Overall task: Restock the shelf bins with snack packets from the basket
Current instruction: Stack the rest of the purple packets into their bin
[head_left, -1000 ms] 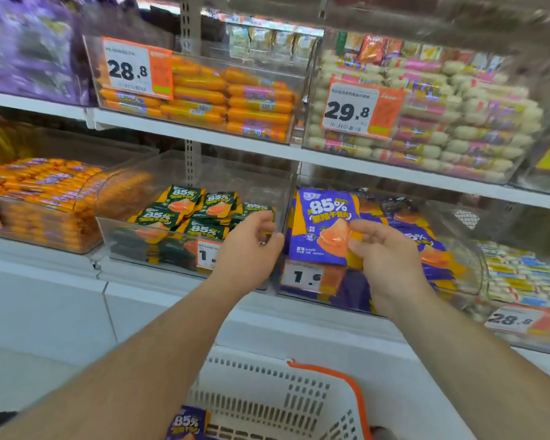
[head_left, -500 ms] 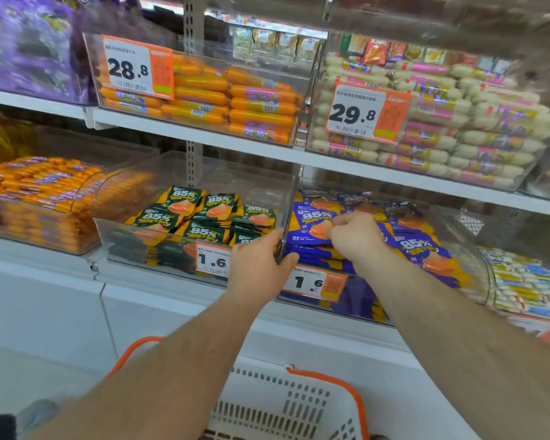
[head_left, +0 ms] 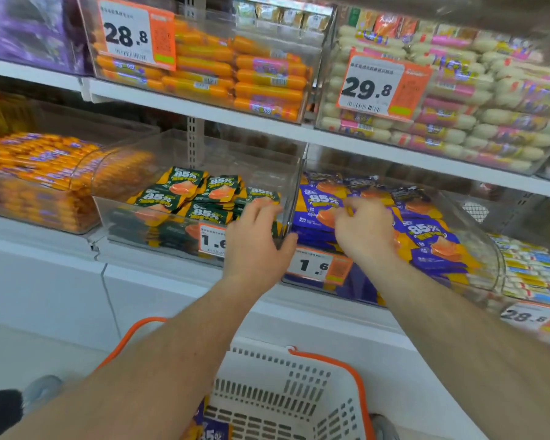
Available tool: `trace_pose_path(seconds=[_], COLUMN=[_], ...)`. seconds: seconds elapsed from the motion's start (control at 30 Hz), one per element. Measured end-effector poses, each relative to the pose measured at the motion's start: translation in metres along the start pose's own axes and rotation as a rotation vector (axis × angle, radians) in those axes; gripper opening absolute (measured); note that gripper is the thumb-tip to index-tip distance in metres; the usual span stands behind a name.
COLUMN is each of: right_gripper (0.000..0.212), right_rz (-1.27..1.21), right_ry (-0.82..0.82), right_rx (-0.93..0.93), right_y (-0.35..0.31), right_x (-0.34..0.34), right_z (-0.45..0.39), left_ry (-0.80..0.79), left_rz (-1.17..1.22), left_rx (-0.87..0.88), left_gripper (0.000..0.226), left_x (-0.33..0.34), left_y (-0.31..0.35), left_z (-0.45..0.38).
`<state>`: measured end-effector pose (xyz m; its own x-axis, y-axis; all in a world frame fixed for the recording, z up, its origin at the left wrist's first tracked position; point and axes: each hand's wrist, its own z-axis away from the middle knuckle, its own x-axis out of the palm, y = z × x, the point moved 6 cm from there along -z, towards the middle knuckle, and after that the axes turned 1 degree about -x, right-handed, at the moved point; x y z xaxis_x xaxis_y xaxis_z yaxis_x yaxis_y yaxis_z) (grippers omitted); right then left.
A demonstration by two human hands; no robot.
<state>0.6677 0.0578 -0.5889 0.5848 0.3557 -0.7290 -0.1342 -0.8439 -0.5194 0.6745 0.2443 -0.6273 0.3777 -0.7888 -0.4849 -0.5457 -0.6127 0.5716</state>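
A clear bin (head_left: 485, 246) on the lower shelf holds purple 85% snack packets (head_left: 432, 239). My right hand (head_left: 362, 231) reaches into it, fingers curled on the top purple packet (head_left: 323, 206) at the bin's left end. Left of it stands a clear bin (head_left: 134, 214) with green 85% packets (head_left: 185, 188). My left hand (head_left: 256, 242) grips the front right corner of the green bin, fingers over the rim and thumb on the wall between the two bins. Below, the white basket (head_left: 283, 392) with orange handles holds a purple packet (head_left: 211, 433).
Orange price tags reading 1.6 (head_left: 318, 265) hang on both bin fronts. Bins of orange sausages (head_left: 32, 176) and striped sticks (head_left: 534, 277) flank them. The upper shelf (head_left: 204, 109) carries sausage bins tagged 28.8 and 29.8. A white cabinet front (head_left: 45, 290) runs below.
My right hand brought the purple packet from upright in front of the bin down flat into the purple bin. My left hand stayed on the bin corner.
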Motion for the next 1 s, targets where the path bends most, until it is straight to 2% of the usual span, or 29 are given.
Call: trace_pose_path(seconds=[0.07,0.1,0.17,0.2,0.3,0.4,0.5,0.6,0.7,0.77,0.87,1.0], right_gripper=[0.019,0.014,0.010,0.011,0.014,0.017,0.018,0.011,0.015,0.010,0.018,0.044], right_rz=[-0.172,-0.261,-0.388,-0.437,-0.508,-0.458,-0.307,-0.299,-0.360,-0.352,-0.349,-0.396], right_ry=[0.238,0.283,0.220,0.125,-0.227,-0.534,-0.773,-0.956,-1.082,-1.098,-1.091,-1.021], right_rx=[-0.284,-0.411,-0.539,-0.523,-0.280,0.036,0.345,0.781,0.993,1.108,1.215,1.293], right_y=[-0.021,-0.032,-0.045,-0.045,-0.027,0.007,0.047,0.086,0.098,0.099,0.095,0.086], right_x=[-0.009,-0.005,0.023,0.047,0.130,0.206,0.268,0.310,0.338,0.349,0.364,0.376], right_z=[0.026,0.046,0.085,0.102,0.145,0.184,0.226,0.281,0.322,0.342,0.358,0.364], left_ry=[0.181,0.196,0.125,0.070,-0.136,-0.344,-0.441,-0.516,-0.565,-0.588,-0.598,-0.600], left_rz=[0.001,0.019,0.059,0.073,0.067,0.045,0.030,-0.004,-0.015,-0.031,-0.026,-0.011], left_rx=[0.113,0.118,0.028,-0.071,-0.382,-0.599,-0.780,-0.900,-0.969,-0.994,-1.020,-1.055], left_gripper=[0.029,0.022,0.016,0.017,0.023,0.021,0.021,0.023,0.021,0.021,0.020,0.017], left_x=[-0.020,-0.025,-0.024,-0.020,0.000,0.012,0.015,0.018,0.023,0.025,0.027,0.028], left_y=[-0.006,-0.016,-0.043,-0.062,-0.120,-0.167,-0.205,-0.231,-0.249,-0.256,-0.264,-0.272], left_z=[0.015,0.026,0.053,0.068,0.113,0.151,0.186,0.214,0.232,0.238,0.243,0.249])
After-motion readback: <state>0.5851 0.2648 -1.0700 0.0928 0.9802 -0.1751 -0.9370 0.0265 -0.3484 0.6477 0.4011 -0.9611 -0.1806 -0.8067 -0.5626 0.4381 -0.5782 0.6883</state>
